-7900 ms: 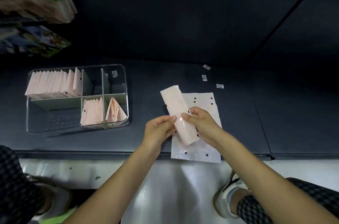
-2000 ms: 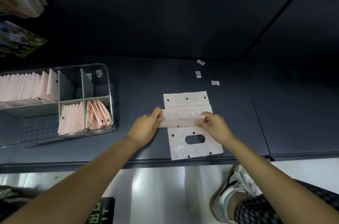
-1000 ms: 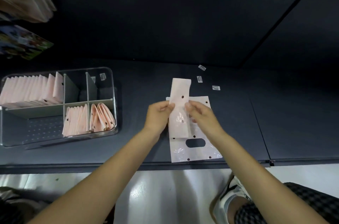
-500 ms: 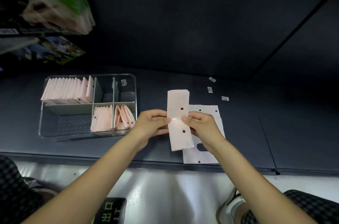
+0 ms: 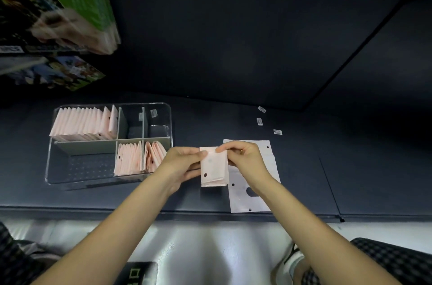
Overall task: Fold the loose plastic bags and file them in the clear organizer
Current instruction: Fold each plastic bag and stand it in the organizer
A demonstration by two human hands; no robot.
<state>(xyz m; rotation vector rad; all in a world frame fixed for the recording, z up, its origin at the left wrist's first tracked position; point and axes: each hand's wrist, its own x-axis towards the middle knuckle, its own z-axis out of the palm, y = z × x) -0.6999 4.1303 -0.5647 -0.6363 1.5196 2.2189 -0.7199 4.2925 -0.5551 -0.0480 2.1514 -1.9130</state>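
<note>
A pale pink plastic bag with dark dots (image 5: pixel 214 169), folded into a short thick rectangle, is held above the dark shelf between both hands. My left hand (image 5: pixel 184 164) grips its left edge and my right hand (image 5: pixel 245 159) pinches its top right corner. Under my right hand a loose flat bag (image 5: pixel 254 198) with a handle cutout lies on the shelf. To the left stands the clear organizer (image 5: pixel 50 163); folded pink bags (image 5: pixel 84 123) fill its back left compartment and more folded bags (image 5: pixel 140 158) stand in two front compartments.
The dark shelf (image 5: pixel 350 179) ends at a front edge just below the loose bag. Three small white labels (image 5: pixel 259 121) lie behind the hands. Boxed goods (image 5: pixel 70 4) hang at the upper left. A shoe (image 5: pixel 292 263) and checked trousers show on the pale floor.
The long folded strip has been doubled over into a shorter, thicker packet. Both hands have kept hold of it and shifted slightly left of the loose bag.
</note>
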